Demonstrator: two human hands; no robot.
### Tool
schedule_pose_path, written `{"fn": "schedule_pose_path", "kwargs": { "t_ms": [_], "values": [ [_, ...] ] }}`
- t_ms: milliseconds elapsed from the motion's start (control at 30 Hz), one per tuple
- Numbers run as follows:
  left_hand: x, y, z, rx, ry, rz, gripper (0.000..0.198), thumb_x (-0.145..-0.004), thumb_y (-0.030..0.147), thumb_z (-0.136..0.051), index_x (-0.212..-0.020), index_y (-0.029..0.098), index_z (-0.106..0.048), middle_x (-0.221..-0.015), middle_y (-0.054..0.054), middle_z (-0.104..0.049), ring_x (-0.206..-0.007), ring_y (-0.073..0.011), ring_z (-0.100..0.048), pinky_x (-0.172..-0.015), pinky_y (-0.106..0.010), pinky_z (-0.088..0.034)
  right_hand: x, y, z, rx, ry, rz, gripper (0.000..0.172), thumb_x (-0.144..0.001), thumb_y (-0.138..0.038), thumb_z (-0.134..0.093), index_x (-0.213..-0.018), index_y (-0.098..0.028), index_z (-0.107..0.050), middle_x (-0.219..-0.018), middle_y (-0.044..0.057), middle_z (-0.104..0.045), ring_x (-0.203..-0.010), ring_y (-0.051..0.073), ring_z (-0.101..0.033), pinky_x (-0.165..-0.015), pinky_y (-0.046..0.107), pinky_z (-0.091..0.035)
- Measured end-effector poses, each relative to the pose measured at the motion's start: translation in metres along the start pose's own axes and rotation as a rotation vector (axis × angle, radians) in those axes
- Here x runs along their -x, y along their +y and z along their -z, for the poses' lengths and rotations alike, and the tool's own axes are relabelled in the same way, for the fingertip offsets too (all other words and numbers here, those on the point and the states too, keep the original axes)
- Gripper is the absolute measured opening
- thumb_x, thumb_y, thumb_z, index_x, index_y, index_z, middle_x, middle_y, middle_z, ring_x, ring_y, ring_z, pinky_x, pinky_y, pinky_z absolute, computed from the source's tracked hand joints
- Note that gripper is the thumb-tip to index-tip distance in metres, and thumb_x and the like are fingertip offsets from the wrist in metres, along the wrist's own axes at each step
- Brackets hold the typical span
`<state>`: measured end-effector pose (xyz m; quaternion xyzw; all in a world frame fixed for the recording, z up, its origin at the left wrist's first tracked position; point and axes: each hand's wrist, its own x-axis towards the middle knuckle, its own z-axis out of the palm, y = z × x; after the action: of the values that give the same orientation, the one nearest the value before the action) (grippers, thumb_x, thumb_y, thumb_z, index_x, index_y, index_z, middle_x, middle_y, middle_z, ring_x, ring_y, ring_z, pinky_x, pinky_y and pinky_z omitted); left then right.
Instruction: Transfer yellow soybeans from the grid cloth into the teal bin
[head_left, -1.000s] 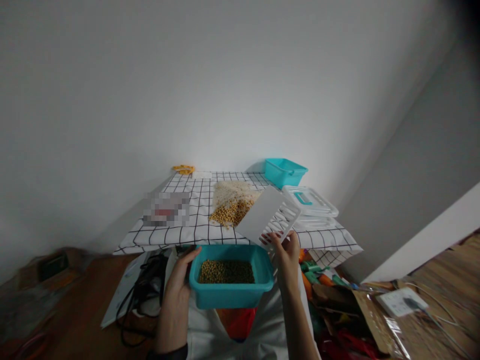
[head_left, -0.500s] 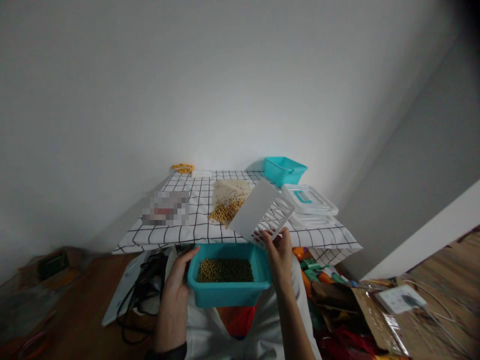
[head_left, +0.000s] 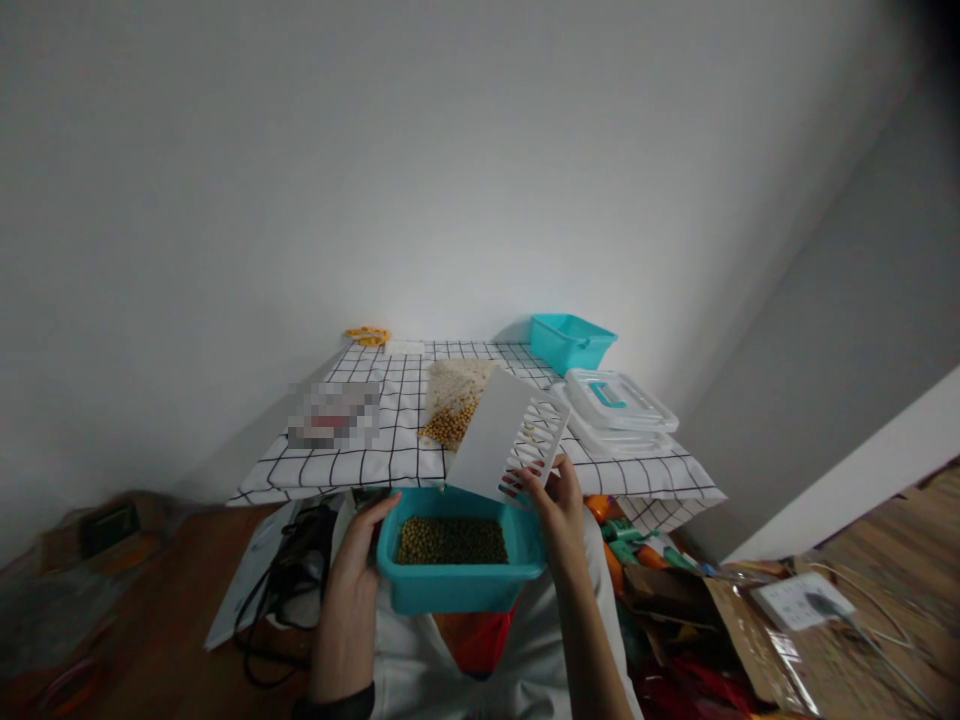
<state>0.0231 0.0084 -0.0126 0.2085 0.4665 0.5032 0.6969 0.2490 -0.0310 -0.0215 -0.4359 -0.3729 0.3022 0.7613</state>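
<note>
My left hand [head_left: 366, 540] is wrapped round the left end of a turquoise plastic bin [head_left: 465, 597], thumb on the rim. The bin rests on my lap and holds small beans [head_left: 450, 540], yellowish at the left and dark green toward the right. In my right hand [head_left: 555, 505] is a white slotted plastic panel [head_left: 480, 435], gripped at its slotted lower right edge. The panel stands tilted over the bin's far rim and the table edge, hiding part of both. Behind it lies a pile of yellow beans [head_left: 448, 428] beside pale grains [head_left: 461, 378].
A second turquoise bin [head_left: 571, 345] stands at the back right of the table with a checked cloth [head_left: 401, 465]. Stacked clear lids [head_left: 622, 405] lie in front of it. Something yellow [head_left: 367, 336] sits back left. Cables [head_left: 259, 620] and a cardboard box [head_left: 712, 610] flank my legs.
The white panel has swung a little left and down toward the bin, with my right hand still on it. My left hand and the bin have hardly moved.
</note>
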Motion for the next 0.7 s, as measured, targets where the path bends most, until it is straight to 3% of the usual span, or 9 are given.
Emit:
{"fn": "schedule_pose_path", "kwargs": {
  "t_ms": [167,233,367,500,700],
  "values": [
    [-0.004,-0.002,0.004,-0.010,-0.014,0.031,0.011,-0.081,0.022,-0.082,-0.073,0.021,-0.075,-0.066,0.001,-0.082,-0.087,-0.0290,-0.085,-0.086,-0.046,-0.066,-0.003,0.003,0.006,-0.034,0.124,0.006,0.041,-0.074,-0.047,-0.086,-0.086,-0.027,-0.053,-0.076,-0.004,-0.074,-0.065,0.020,-0.074,-0.064,0.035,-0.063],
    [-0.005,-0.003,0.005,-0.017,-0.015,0.040,0.012,-0.089,0.022,-0.076,-0.077,0.020,-0.075,-0.071,0.001,-0.083,-0.086,-0.0260,-0.084,-0.087,-0.047,-0.066,-0.005,0.004,0.011,-0.027,0.194,0.019,0.039,-0.075,-0.046,-0.086,-0.089,-0.027,-0.054,-0.076,-0.004,-0.074,-0.065,0.020,-0.073,-0.065,0.034,-0.062],
    [-0.005,-0.002,0.005,-0.017,-0.020,0.024,0.009,-0.067,0.023,-0.085,-0.068,0.021,-0.077,-0.061,-0.001,-0.082,-0.091,-0.0366,-0.085,-0.082,-0.045,-0.067,-0.010,0.009,0.023,-0.011,0.308,0.040,0.040,-0.075,-0.046,-0.085,-0.089,-0.027,-0.053,-0.078,-0.003,-0.074,-0.067,0.021,-0.074,-0.067,0.036,-0.061],
    [-0.004,0.000,0.002,-0.021,-0.019,-0.003,0.022,-0.045,0.025,-0.091,-0.062,0.023,-0.077,-0.055,-0.002,-0.080,-0.094,-0.0433,-0.084,-0.076,-0.044,-0.068,-0.014,0.014,0.030,0.002,0.349,0.043,0.042,-0.075,-0.049,-0.086,-0.091,-0.027,-0.054,-0.078,-0.002,-0.074,-0.070,0.023,-0.076,-0.072,0.040,-0.062],
    [0.001,0.000,-0.002,-0.033,-0.010,-0.007,0.032,-0.032,0.028,-0.096,-0.057,0.025,-0.075,-0.054,-0.001,-0.080,-0.095,-0.0456,-0.083,-0.075,-0.044,-0.068,-0.012,0.017,0.025,0.016,0.327,0.037,0.042,-0.077,-0.049,-0.085,-0.095,-0.027,-0.054,-0.085,-0.001,-0.075,-0.080,0.025,-0.078,-0.079,0.042,-0.062]
  ]
}}
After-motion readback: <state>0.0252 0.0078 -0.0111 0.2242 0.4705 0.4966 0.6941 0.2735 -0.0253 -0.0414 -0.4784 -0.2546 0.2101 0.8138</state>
